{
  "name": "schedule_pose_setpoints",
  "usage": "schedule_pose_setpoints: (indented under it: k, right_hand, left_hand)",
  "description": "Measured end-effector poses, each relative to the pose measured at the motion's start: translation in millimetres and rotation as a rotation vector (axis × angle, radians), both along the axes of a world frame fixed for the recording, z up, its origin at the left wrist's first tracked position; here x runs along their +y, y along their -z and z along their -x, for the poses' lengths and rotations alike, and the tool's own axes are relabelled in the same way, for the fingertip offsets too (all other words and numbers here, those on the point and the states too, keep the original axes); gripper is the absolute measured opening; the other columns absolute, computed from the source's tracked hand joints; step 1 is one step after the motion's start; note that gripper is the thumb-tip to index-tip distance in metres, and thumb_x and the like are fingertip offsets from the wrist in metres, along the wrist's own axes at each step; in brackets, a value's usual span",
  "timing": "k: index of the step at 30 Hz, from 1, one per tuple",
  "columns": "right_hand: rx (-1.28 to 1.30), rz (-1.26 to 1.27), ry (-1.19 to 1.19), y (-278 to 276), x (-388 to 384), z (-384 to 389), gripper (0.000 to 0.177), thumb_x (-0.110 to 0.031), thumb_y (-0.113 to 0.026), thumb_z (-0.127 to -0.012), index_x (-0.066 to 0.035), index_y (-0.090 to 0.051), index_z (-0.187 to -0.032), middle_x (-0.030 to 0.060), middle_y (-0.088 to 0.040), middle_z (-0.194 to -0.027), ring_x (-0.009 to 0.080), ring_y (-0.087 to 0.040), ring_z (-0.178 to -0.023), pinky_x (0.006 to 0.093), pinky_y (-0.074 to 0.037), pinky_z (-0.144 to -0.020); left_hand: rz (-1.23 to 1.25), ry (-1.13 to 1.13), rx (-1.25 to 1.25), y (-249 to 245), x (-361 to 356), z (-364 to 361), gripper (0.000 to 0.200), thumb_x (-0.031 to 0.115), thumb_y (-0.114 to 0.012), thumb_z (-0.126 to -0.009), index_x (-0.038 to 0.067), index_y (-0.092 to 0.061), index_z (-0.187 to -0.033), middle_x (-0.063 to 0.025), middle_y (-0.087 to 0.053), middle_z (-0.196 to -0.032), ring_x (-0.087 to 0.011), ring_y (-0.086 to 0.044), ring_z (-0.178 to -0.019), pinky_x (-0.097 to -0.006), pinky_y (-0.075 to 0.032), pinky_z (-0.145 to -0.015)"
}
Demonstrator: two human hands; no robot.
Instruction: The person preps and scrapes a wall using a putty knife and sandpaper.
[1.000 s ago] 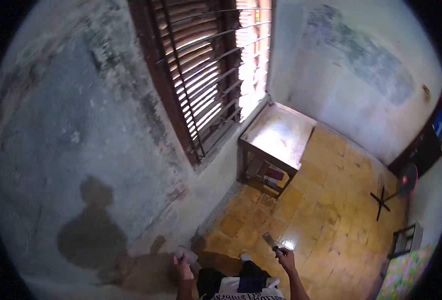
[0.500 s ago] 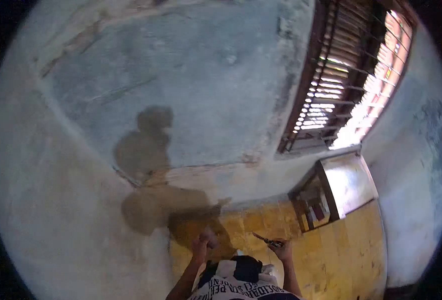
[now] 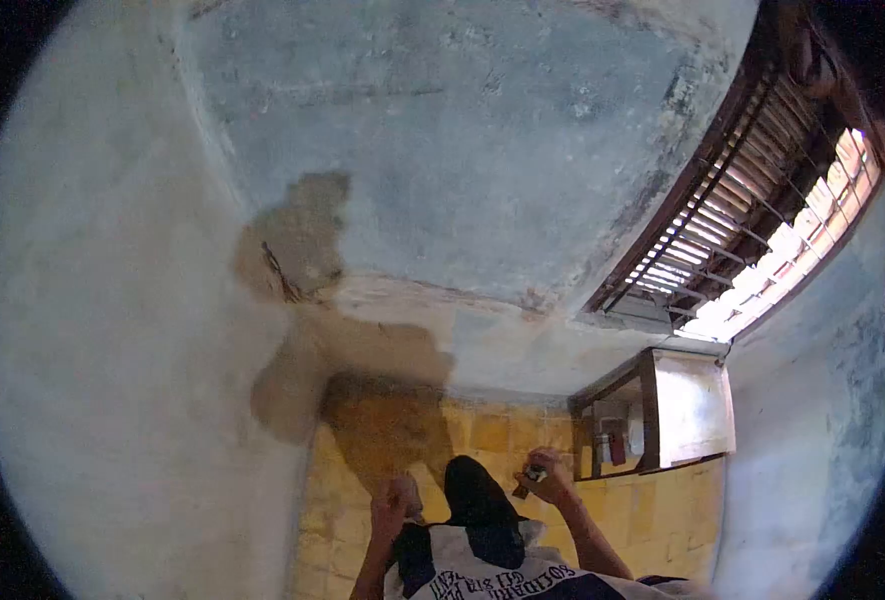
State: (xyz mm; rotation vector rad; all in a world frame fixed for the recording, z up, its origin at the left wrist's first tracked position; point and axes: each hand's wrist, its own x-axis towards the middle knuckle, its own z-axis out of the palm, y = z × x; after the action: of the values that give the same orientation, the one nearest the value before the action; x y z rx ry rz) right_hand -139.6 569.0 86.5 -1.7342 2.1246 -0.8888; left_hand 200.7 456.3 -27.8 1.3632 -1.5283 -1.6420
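My right hand [image 3: 554, 478] is closed around a small dark hand tool [image 3: 523, 485] with some pale metal showing; its exact kind is not clear. The tool points down and left over the yellow floor. My left hand [image 3: 394, 500] is curled in front of my body at the left, and anything inside its fingers is hidden. My dark-clad knee [image 3: 474, 490] rises between the hands, below the patterned shirt with printed letters [image 3: 522, 575].
A plastered wall [image 3: 442, 180] with a cracked, blue-grey surface stands ahead, carrying my shadow. A barred, slatted window [image 3: 722, 230] is at upper right. Beneath it, a wooden cabinet [image 3: 692, 405] with an open side stands on the yellow tiled floor [image 3: 642, 510].
My view has turned, so the window and wall sit differently. A knee has come up between my hands. The tool in my right hand has swung from pointing up-left to down-left.
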Motion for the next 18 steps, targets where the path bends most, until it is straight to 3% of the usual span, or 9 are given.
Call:
schedule_pose_setpoints:
  k: [2,5,8,11,14,15,17,18]
  right_hand:
    - [-0.158,0.011,-0.047,14,-11,8,0.023,-0.022,-0.079,-0.074,-0.007,-0.065,-0.081,0.0105,-0.062,-0.08,0.0244,-0.062,-0.075,0.0356,-0.051,-0.068]
    - [-0.306,-0.285,-0.188,6,-38,21,0.024,-0.024,-0.077,-0.078,-0.005,-0.062,-0.083,0.0092,-0.062,-0.077,0.0186,-0.062,-0.073,0.0326,-0.049,-0.067]
    - [-0.304,-0.279,-0.449,19,-81,45,0.025,-0.025,-0.076,-0.081,-0.005,-0.062,-0.082,0.0073,-0.061,-0.073,0.0146,-0.06,-0.07,0.0312,-0.048,-0.065]
    - [-0.36,-0.355,-0.65,50,-133,80,0.025,-0.026,-0.076,-0.081,-0.005,-0.062,-0.082,0.0072,-0.06,-0.07,0.0138,-0.06,-0.069,0.031,-0.048,-0.064]
    - [-0.235,-0.772,-0.696,93,-200,112,0.028,-0.031,-0.074,-0.082,-0.005,-0.064,-0.084,0.0089,-0.064,-0.076,0.0172,-0.062,-0.071,0.0342,-0.05,-0.067]
    - [-0.251,-0.464,-0.831,123,-222,124,0.029,-0.034,-0.073,-0.083,-0.006,-0.065,-0.085,0.0097,-0.066,-0.078,0.0199,-0.064,-0.073,0.036,-0.05,-0.068]
    - [-0.187,-0.276,-0.986,142,-256,135,0.032,-0.039,-0.07,-0.084,-0.008,-0.067,-0.088,0.0102,-0.068,-0.083,0.0255,-0.065,-0.076,0.0392,-0.05,-0.069]
    - [-0.102,-0.393,-1.028,132,-283,134,0.032,-0.041,-0.068,-0.084,-0.009,-0.067,-0.09,0.01,-0.068,-0.085,0.0283,-0.065,-0.077,0.0405,-0.05,-0.069]
  left_hand:
    - [0.002,-0.088,0.042,-13,12,7,0.035,0.014,-0.062,-0.086,-0.004,-0.054,-0.115,-0.0171,-0.064,-0.101,-0.0231,-0.064,-0.093,-0.0344,-0.051,-0.077]
    - [-0.023,-0.252,0.387,51,25,2,0.035,0.012,-0.062,-0.086,-0.004,-0.053,-0.116,-0.0147,-0.064,-0.098,-0.021,-0.062,-0.09,-0.035,-0.051,-0.077]
    - [0.209,-0.472,-0.036,71,35,21,0.025,0.005,-0.058,-0.086,0.002,-0.06,-0.111,-0.0099,-0.064,-0.098,-0.0163,-0.06,-0.089,-0.0301,-0.05,-0.074]
    - [0.067,-0.495,-0.067,-13,22,70,0.031,0.016,-0.063,-0.087,0.0,-0.059,-0.113,-0.0124,-0.063,-0.106,-0.0226,-0.059,-0.096,-0.0322,-0.048,-0.083]
    - [-0.042,-0.695,-0.026,36,38,124,0.04,0.024,-0.064,-0.087,-0.003,-0.056,-0.116,-0.0146,-0.063,-0.108,-0.0273,-0.059,-0.099,-0.0349,-0.046,-0.091]
    - [-0.065,-0.751,0.01,53,32,146,0.039,0.02,-0.065,-0.086,-0.003,-0.056,-0.116,-0.0124,-0.063,-0.106,-0.0244,-0.059,-0.097,-0.0343,-0.047,-0.089]
    - [-0.147,-0.846,0.059,76,45,194,0.037,0.013,-0.066,-0.084,-0.002,-0.055,-0.117,-0.0082,-0.062,-0.103,-0.0187,-0.058,-0.093,-0.033,-0.047,-0.084]
    - [-0.195,-0.855,0.129,85,57,213,0.037,0.011,-0.066,-0.084,-0.002,-0.055,-0.117,-0.0071,-0.062,-0.102,-0.0172,-0.058,-0.092,-0.0324,-0.048,-0.083]
